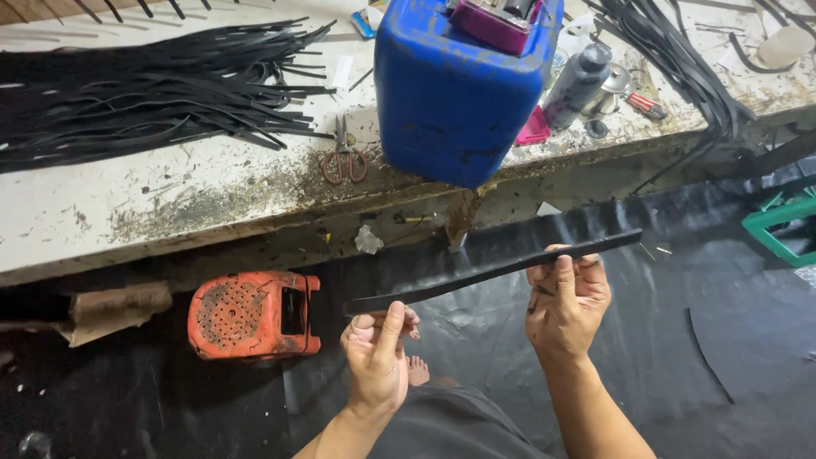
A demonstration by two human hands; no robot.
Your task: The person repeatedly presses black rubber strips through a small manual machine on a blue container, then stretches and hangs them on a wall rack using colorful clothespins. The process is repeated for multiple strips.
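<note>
I hold a long, flat black strip (476, 276) level in front of me, below the bench edge. My left hand (378, 353) pinches its left end, thumb on top. Gripping the strip further right, my right hand (565, 297) has its fingers curled over it. The strip's right end sticks out past my right hand. My foot shows just below my left hand.
A worn white workbench (170, 191) carries a pile of black strips (144, 85), red-handled scissors (342, 157), a blue plastic jerrycan (455, 85) and a grey bottle (578, 81). An orange plastic stool (253, 313) lies on the black-sheeted floor; a green crate (786, 225) sits right.
</note>
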